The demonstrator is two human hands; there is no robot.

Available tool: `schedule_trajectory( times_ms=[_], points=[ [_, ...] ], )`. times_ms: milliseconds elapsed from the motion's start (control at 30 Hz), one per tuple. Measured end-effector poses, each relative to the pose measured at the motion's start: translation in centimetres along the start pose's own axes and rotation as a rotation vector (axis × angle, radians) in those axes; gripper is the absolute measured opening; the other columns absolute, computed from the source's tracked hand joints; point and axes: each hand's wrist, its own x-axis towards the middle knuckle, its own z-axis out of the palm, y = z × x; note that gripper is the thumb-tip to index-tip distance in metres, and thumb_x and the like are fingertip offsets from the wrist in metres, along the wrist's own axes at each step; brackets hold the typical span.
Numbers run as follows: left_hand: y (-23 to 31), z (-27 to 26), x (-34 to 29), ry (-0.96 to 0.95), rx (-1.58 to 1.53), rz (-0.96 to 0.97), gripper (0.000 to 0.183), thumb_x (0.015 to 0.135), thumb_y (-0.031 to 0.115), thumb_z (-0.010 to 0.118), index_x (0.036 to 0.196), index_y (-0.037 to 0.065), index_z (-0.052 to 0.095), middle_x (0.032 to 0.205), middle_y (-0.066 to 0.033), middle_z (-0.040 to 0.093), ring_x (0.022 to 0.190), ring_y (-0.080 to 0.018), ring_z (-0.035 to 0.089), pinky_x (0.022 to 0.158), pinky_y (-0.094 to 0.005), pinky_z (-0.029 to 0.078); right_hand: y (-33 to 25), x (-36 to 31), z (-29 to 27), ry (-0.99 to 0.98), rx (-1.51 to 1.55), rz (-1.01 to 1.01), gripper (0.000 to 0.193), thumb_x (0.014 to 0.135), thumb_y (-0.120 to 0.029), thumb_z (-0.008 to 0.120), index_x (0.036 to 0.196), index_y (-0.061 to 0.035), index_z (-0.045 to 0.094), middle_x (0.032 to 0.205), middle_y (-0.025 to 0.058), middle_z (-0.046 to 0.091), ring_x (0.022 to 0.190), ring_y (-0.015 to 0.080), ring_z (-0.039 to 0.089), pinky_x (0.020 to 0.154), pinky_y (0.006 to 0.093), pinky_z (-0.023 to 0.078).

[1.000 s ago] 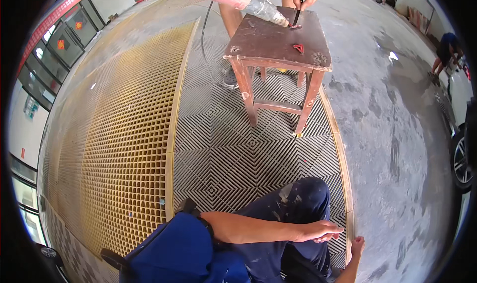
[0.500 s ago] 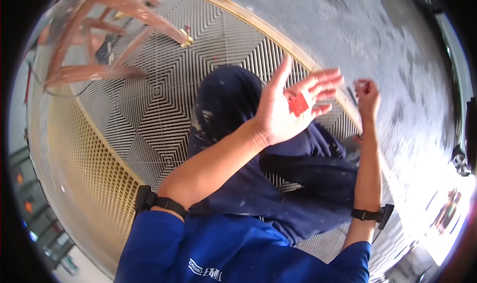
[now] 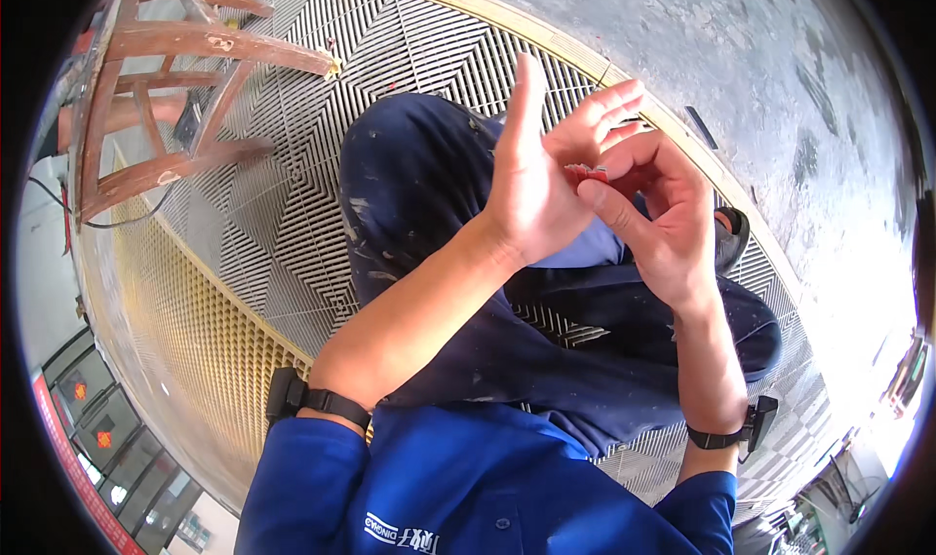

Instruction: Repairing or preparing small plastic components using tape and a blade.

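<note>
We hold our left hand (image 3: 536, 199) wide open, to the right of our bent knee (image 3: 409, 170). Also right of that knee, at the open palm, our right hand (image 3: 673, 229) pinches the small red piece (image 3: 586, 174). The wooden stool (image 3: 210, 44) is left of the knee.

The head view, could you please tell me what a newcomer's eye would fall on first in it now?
Probably the small red piece near the middle, pinched by the right hand beside the open left hand. Next come the worn brown wooden stool at the upper left and the yellow grating below it.
</note>
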Motion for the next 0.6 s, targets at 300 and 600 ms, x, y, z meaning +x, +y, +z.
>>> schedule_trajectory(
  times_ms=[300, 600],
  points=[
    [0.4, -2.8, -0.6, 0.106, 0.534, 0.159, 0.013, 0.092, 0.006, 0.074, 0.101, 0.004, 0.065, 0.106, -0.0094, 0.071, 0.096, -0.0137, 0.067, 0.083, -0.0265, 0.054, 1.0, 0.5, -2.9, -0.005, 0.547, 0.266, 0.018, 0.088, -0.002, 0.079, 0.100, -0.0009, 0.065, 0.094, 0.0052, 0.071, 0.085, 0.0103, 0.067, 0.077, 0.0246, 0.056],
    [0.0, -2.8, -0.1, 0.139, 0.582, 0.088, 0.010, 0.097, 0.016, 0.071, 0.097, 0.006, 0.067, 0.096, -0.0016, 0.071, 0.086, -0.0082, 0.064, 0.079, -0.0259, 0.052, 18.1, 6.3, -18.2, 0.372, -0.639, 0.334, 0.026, 0.085, -0.026, 0.078, 0.103, -0.0082, 0.077, 0.091, 0.0093, 0.077, 0.085, 0.0209, 0.072, 0.081, 0.0340, 0.056]
  ],
)
